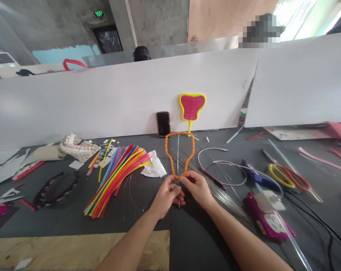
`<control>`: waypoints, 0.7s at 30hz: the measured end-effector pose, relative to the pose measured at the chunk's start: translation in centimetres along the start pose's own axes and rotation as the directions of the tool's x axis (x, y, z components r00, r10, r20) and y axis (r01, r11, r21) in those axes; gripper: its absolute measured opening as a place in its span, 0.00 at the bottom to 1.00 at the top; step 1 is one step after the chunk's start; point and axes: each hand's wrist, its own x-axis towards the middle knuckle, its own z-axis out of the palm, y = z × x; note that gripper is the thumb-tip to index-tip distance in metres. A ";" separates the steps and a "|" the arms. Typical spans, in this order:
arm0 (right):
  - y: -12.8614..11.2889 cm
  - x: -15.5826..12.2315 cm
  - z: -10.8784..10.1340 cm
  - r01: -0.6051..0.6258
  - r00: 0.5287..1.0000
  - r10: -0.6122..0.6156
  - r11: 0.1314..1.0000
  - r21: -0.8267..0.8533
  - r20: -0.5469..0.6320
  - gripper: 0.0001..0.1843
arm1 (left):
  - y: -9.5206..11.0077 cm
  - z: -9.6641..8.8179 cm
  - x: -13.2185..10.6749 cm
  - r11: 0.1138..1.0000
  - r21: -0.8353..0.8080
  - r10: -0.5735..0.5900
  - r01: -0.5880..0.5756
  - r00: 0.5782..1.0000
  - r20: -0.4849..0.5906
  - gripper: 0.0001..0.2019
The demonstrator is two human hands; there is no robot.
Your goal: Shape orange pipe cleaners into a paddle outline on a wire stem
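Between my two hands stands a fan-shaped wire frame [193, 146] wrapped in orange twisted cord, with a bare wire running up its middle. My left hand [168, 194] is closed around the wire stem below the orange outline. The fingers of my right hand [197, 186] pinch the lower right end of the orange wrapping, close beside the left fingers. Behind it, a finished-looking fan [192, 107] with a pink centre and yellow rim leans upright against the white partition. A dark phone [163, 124] stands to its left.
Colourful strips [116, 180] and white tissue [153, 165] lie left of my hands, with a dark headband [55, 190] farther out. Thin metal wires [227, 199], a blue glue gun [260, 175], scissors [289, 177] and a magenta power strip [268, 218] lie right. A white partition [102, 101] closes the back.
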 end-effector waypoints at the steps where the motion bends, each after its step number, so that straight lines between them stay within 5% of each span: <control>1: -0.1 0.0 0.0 -0.008 1.000 0.008 1.000 0.015 0.007 0.15 | 0.1 0.1 -0.1 1.000 -0.029 -0.007 0.007 1.000 0.005 0.18; 10: -0.2 0.7 -0.8 -0.104 0.993 0.116 0.929 0.354 -0.012 0.21 | -0.3 0.6 -0.2 0.999 -0.030 -0.014 0.016 0.998 0.061 0.18; 21: -0.5 1.2 -1.6 -0.130 0.984 0.170 0.891 0.435 -0.055 0.19 | -0.5 0.8 -0.4 0.998 0.040 -0.051 0.048 0.995 0.090 0.20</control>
